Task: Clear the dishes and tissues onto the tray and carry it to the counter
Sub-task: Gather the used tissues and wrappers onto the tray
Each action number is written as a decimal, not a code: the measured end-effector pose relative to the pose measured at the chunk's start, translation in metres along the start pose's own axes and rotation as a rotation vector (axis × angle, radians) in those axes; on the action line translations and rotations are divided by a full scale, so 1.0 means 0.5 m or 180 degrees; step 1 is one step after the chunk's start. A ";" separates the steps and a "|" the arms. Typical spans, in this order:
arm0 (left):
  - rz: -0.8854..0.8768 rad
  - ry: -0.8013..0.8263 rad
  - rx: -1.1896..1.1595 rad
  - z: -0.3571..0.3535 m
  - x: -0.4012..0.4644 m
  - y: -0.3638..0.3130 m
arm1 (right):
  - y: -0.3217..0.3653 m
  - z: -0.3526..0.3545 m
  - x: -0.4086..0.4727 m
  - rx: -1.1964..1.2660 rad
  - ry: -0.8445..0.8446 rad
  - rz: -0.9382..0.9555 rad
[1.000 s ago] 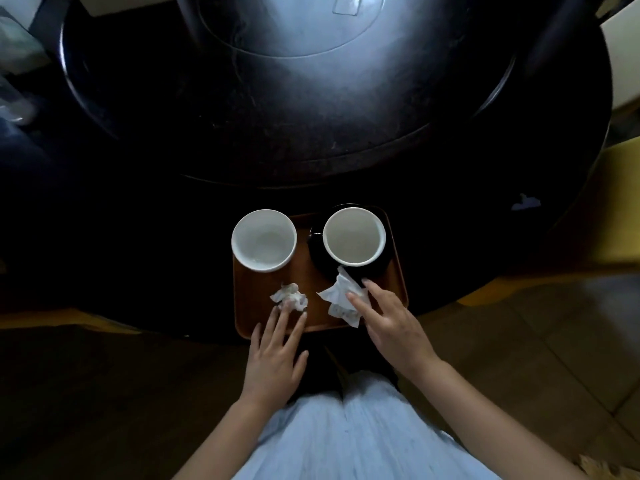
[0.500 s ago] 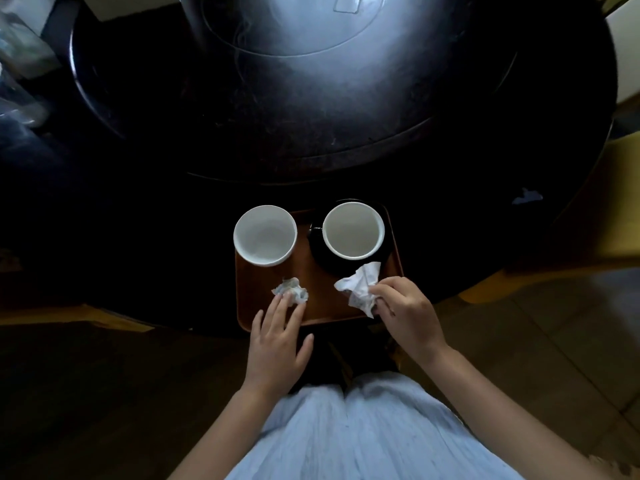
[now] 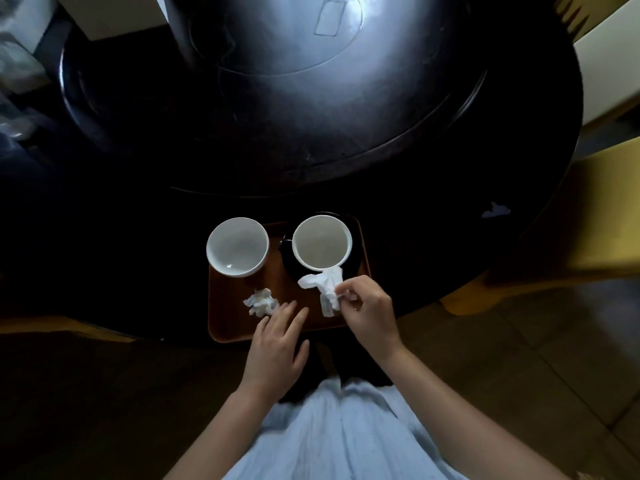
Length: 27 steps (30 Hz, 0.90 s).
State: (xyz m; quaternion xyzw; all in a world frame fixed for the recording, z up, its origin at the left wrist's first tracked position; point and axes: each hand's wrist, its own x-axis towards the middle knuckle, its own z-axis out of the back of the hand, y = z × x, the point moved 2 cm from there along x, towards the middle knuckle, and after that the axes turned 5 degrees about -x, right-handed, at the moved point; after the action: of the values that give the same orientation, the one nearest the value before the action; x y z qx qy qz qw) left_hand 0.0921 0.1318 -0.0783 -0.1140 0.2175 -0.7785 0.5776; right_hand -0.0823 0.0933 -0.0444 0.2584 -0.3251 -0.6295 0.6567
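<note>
A brown tray (image 3: pixel 228 327) lies at the near edge of the dark round table (image 3: pixel 433 237). On it stand two white bowls: the left bowl (image 3: pixel 237 247) overhangs the tray's left side, the right bowl (image 3: pixel 322 242) sits on a black dish (image 3: pixel 287 265). A small crumpled tissue (image 3: pixel 260 302) lies on the tray. My left hand (image 3: pixel 277 348) rests flat just below it, fingers apart and holding nothing. My right hand (image 3: pixel 367 313) pinches a larger white tissue (image 3: pixel 323 287) over the tray's right part.
A raised round turntable (image 3: pixel 294 81) fills the table's middle. A small pale scrap (image 3: pixel 495 211) lies on the table at the right. Yellow seats (image 3: pixel 606 220) stand to the right and left. Wooden floor lies beneath me.
My right hand has closed on the larger tissue and lifted it slightly toward the right bowl. My left hand slid a little right, off the small tissue.
</note>
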 end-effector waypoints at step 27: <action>0.0738 -0.1436 -0.0526 -0.120 0.148 -0.354 | -0.358 0.408 0.115 0.0735 0.0373 -0.0372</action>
State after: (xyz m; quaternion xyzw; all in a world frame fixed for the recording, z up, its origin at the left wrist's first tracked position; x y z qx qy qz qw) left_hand -0.1067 0.1162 -0.0532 -0.3058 0.1576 -0.6416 0.6856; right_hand -0.3537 0.0372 -0.0391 0.3870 -0.3409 -0.6089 0.6027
